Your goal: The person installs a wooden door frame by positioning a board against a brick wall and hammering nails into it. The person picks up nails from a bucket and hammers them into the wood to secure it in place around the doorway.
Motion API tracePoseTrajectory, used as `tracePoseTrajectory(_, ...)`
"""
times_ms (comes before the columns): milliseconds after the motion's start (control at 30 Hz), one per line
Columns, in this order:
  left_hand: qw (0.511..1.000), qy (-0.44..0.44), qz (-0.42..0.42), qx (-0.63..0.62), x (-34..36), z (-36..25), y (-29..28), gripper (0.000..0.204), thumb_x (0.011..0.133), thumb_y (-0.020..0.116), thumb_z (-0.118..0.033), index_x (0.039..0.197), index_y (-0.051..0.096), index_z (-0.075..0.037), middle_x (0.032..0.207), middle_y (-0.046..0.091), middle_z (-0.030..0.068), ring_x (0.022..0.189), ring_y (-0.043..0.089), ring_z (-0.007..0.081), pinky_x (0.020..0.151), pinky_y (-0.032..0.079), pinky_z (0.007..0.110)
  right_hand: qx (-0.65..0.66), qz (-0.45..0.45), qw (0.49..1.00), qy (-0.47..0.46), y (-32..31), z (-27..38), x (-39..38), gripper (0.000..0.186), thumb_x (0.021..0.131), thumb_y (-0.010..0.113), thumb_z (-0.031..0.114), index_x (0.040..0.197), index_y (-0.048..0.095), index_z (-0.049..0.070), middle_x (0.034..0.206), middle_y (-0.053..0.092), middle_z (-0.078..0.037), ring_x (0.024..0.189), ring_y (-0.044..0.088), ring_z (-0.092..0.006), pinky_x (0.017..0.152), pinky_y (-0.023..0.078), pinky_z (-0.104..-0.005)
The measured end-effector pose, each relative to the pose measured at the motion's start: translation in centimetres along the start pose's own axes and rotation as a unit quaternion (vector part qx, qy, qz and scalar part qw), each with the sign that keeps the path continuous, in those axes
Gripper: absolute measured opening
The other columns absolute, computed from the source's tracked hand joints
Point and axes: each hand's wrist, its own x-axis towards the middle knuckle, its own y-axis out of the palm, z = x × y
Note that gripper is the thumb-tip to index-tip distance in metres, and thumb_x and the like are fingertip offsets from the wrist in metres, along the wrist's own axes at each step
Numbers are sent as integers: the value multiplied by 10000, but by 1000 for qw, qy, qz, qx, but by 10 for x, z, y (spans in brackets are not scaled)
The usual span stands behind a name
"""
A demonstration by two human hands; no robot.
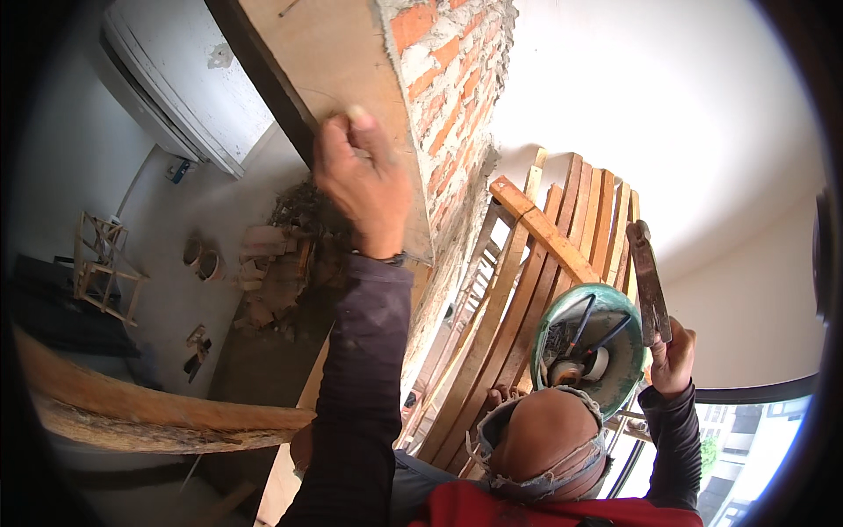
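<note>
My left hand [364,180] is closed against the face of a flat wooden board [320,57] that runs beside a brick wall. Its thumb points up, and whatever the fingers may pinch is too small to make out. On the right, my right hand [673,360] grips worn, dark metal pincers [648,285] by the lower end, with the head pointing up. Just left of that hand stands a green bucket [542,338] with pen-like tools, a roll of tape and loose metal bits inside. My bare knee shows through torn jeans below the bucket.
A platform of wooden planks [584,206] lies under the bucket, with a loose wooden piece [544,230] across it. Exposed brick wall [452,97] rises beside the board. A curved wooden beam [158,408] crosses at lower left. Far below, broken bricks [272,263] lie on the floor.
</note>
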Motion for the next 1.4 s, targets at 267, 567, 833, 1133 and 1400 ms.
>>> tracePoseTrajectory(267, 989, 55, 50, 125, 13, 3, -6, 365, 1019, 521, -220, 744, 536, 20, 624, 531, 191, 570, 497, 391, 556, 399, 445, 98, 33, 994, 24, 44, 13, 5, 608, 890, 709, 541, 748, 589, -38, 542, 478, -113, 477, 485, -220, 507, 416, -350)
tracePoseTrajectory(567, 993, -4, 53, 103, 16, 14, -8, 367, 1017, 526, -234, 756, 565, 21, 627, 555, 181, 564, 488, 350, 579, 420, 423, 195, 58, 979, -9, 77, 24, 18, 592, 906, 697, 525, 732, 577, -28, 529, 455, -118, 452, 475, -239, 490, 403, -342)
tracePoseTrajectory(833, 990, -18, 113, 80, 21, -1, -18, 381, 1018, 522, -227, 728, 532, 20, 582, 490, 176, 524, 438, 323, 552, 390, 424, 219, 69, 973, 2, 79, 26, 20, 555, 932, 679, 486, 731, 578, -21, 538, 459, -117, 459, 444, -219, 494, 396, -348)
tracePoseTrajectory(1133, 943, -142, 301, 22, 63, 26, -70, 452, 1026, 536, -299, 680, 512, -9, 607, 463, 41, 595, 424, 136, 579, 357, 324, 525, 405, 745, 68, 103, 125, 85, 79, 972, 621, 48, 995, 549, 24, 649, 556, -20, 520, 556, -82, 465, 457, -247)
tracePoseTrajectory(1400, 901, -395, 175, -32, 55, -3, -130, 342, 1017, 579, -397, 876, 622, -88, 811, 563, -13, 743, 512, 87, 723, 408, 226, 734, 460, 452, 213, 186, 220, 87, 93, 1020, 570, 175, 995, 482, 157, 608, 452, 2, 436, 438, -127, 407, 383, -318)
